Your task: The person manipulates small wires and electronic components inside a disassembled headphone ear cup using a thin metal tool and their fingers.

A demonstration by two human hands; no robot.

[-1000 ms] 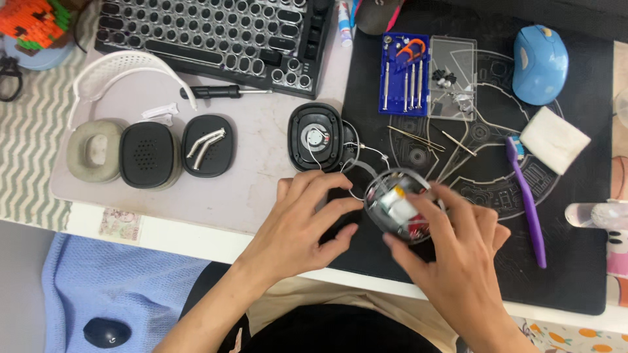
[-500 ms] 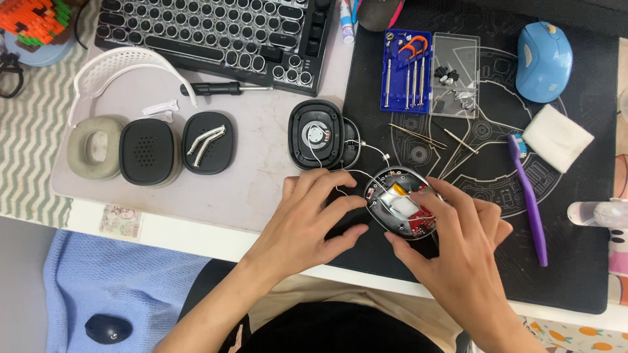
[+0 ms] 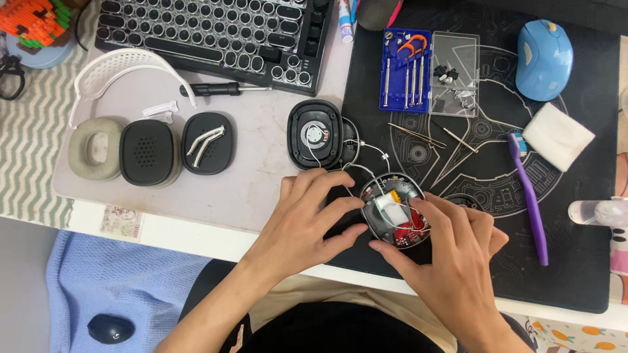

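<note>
While cupped by both hands, oval plastic earcup shell.

Pale desk w/ black mat & striped cloth; grey floor, even light.

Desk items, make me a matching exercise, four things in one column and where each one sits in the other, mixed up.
Things:
1. toothbrush
2. computer mouse
3. screwdriver
4. earcup shell

Places:
A. top right of the black mat
B. between the left hand and right hand
C. just below the keyboard
D. right part of the mat, below the white pad

Pairs: 1-D, 2-A, 3-C, 4-B
</note>
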